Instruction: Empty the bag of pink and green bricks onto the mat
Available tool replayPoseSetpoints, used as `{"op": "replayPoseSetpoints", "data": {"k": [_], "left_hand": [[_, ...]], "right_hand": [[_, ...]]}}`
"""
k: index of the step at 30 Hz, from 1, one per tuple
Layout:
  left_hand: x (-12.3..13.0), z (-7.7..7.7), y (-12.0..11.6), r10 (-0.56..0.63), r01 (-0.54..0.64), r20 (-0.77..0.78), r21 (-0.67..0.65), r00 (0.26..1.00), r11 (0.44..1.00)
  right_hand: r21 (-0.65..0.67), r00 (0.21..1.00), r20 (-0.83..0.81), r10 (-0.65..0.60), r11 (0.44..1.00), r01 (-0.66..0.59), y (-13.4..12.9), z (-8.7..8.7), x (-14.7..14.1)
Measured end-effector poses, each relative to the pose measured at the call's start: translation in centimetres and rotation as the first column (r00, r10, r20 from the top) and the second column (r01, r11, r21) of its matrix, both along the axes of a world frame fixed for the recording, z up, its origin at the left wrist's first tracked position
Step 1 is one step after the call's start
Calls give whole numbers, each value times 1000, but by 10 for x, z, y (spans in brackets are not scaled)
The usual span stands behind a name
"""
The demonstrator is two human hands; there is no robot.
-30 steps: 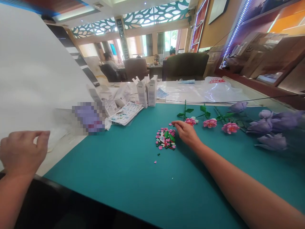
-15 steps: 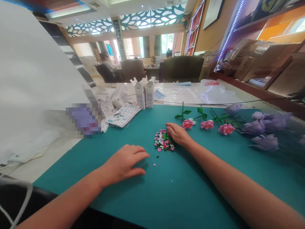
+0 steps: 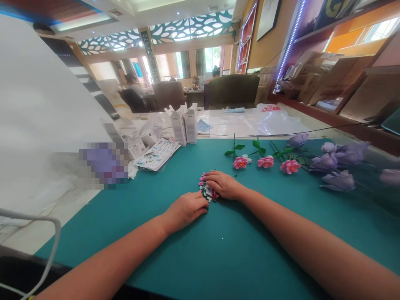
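Note:
A small pile of building-brick pieces, pink, dark green and white, lies on the green mat. My right hand rests low over its right and far side, palm down with fingers stretched out, hiding part of it. Against the near left edge is my left hand, its fingers loosely bent and lying close to the mat. I see nothing held in either hand. A single dark piece lies just beyond my right wrist.
Pink brick flowers with green stems lie at the back right, beside several purple flowers. Printed sheets, white boxes and a blurred purple item stand at the back left. A white cable loops at left.
My left hand has moved right and forward to the pile's edge. My right hand has come nearer over the pile. The two loose pieces in front of the pile no longer show.

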State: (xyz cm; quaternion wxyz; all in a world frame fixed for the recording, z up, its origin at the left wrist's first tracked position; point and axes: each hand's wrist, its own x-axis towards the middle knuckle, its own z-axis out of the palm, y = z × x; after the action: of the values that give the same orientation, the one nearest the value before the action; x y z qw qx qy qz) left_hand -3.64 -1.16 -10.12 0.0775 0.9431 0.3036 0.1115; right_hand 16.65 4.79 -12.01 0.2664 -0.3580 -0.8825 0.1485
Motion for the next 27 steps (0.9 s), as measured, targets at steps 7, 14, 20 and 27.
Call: {"op": "replayPoseSetpoints", "data": {"k": [7, 14, 20, 27], "left_hand": [[18, -5, -5, 46, -49, 66, 43, 997, 998], [23, 18, -6, 190, -181, 141, -71, 972, 981], [29, 25, 1, 189, -186, 65, -48, 980, 981], [36, 27, 8, 116, -116, 28, 5, 993, 993]], "right_hand": [[-4, 999, 15, 36, 999, -36, -28, 3, 10], [-165, 990, -100, -94, 983, 77, -41, 13, 21], [-136, 991, -93, -93, 987, 79, -42, 13, 20], [-223, 967, -172, -189, 964, 148, -41, 10, 21]]}}
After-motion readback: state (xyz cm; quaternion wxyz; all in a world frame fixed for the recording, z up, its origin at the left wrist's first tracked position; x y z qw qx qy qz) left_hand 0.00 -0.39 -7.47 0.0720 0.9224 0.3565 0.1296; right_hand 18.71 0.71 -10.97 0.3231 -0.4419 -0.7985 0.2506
